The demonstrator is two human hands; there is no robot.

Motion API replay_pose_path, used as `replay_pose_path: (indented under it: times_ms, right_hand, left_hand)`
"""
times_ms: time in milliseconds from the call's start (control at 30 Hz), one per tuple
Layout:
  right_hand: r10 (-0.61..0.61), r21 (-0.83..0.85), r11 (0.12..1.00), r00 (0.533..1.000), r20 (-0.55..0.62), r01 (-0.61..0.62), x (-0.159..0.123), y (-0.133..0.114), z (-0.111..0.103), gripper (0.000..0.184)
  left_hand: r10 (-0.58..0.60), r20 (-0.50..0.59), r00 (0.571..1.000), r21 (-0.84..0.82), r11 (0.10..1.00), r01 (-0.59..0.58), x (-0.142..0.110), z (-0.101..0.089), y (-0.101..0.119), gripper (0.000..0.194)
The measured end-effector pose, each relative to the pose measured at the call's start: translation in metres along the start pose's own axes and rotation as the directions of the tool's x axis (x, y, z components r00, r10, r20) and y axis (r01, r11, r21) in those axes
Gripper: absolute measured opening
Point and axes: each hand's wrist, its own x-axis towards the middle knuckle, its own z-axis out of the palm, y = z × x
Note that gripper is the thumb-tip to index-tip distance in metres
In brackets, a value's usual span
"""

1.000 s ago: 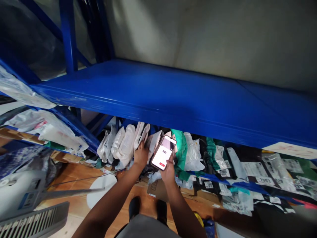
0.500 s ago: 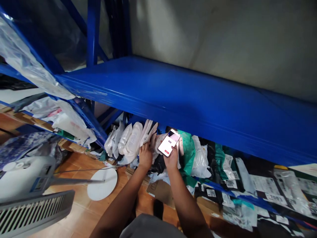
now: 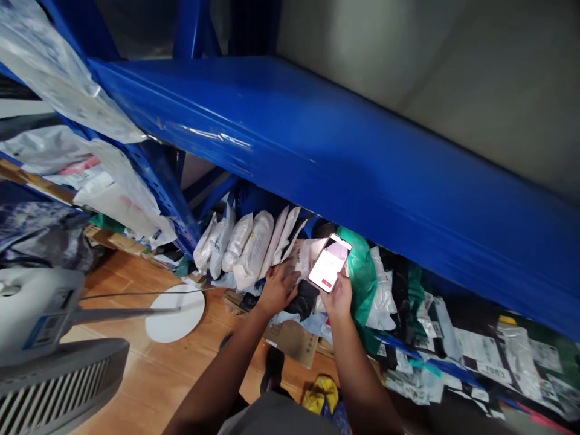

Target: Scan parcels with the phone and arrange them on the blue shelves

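Note:
My right hand [image 3: 339,297] grips a phone [image 3: 329,262] with a lit white screen, held up in front of the parcels on the lower shelf. My left hand [image 3: 280,287] rests with fingers spread on a white parcel [image 3: 304,255] just left of the phone, above a black bag [image 3: 308,297]. A row of white mailer bags [image 3: 247,241] stands upright to the left of that hand. A green bag [image 3: 362,275] sits right of the phone.
A wide blue shelf board [image 3: 317,151] overhangs the parcels. Labelled bags [image 3: 475,350] fill the shelf to the right. A fan with a round white base [image 3: 174,311] stands on the wooden floor at left. Cardboard [image 3: 292,339] lies below the shelf.
The view has swung left and down. My left hand slid from the upright white bags onto the parcel beside the phone. The phone stays in my right hand.

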Motion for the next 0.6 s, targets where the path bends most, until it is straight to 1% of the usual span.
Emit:
replay_pose_path:
  times_ms: [67,167,267,367,433,500,600]
  right_hand:
    - [0.036,-0.042,0.998,0.999,-0.022,-0.037,-0.01,-0.005,0.006,0.06]
    - [0.135,-0.103,0.984,0.987,-0.092,-0.144,-0.027,-0.009,0.014,0.053]
    - [0.213,-0.147,0.962,0.968,-0.129,-0.231,-0.04,-0.003,0.019,0.046]
    - [0.283,-0.192,0.937,0.956,-0.079,-0.293,-0.046,0.006,0.025,0.044]
    - [0.334,-0.21,0.919,0.942,-0.038,-0.334,-0.048,0.012,0.029,0.049]
    - [0.37,-0.231,0.903,0.929,-0.009,-0.362,-0.048,0.016,0.035,0.053]
    - [0.373,-0.296,0.888,0.928,0.014,-0.352,-0.048,0.019,0.043,0.054]
  left_hand:
    - [0.008,0.0,1.0,0.0,1.0,-0.008,-0.002,-0.002,-0.005,0.04]
    - [0.003,0.015,1.0,0.013,1.0,-0.004,-0.004,-0.003,-0.009,0.043]
    - [-0.051,0.034,0.998,0.049,0.998,0.049,-0.005,0.001,-0.012,0.041]
    - [-0.179,0.05,0.983,0.093,0.98,0.173,-0.005,0.013,-0.016,0.043]
    - [-0.248,0.077,0.966,0.097,0.966,0.24,-0.004,0.02,-0.02,0.047]
    - [-0.289,0.106,0.952,0.085,0.956,0.281,-0.003,0.025,-0.024,0.051]
    - [-0.315,0.126,0.941,0.064,0.949,0.309,-0.002,0.027,-0.031,0.05]
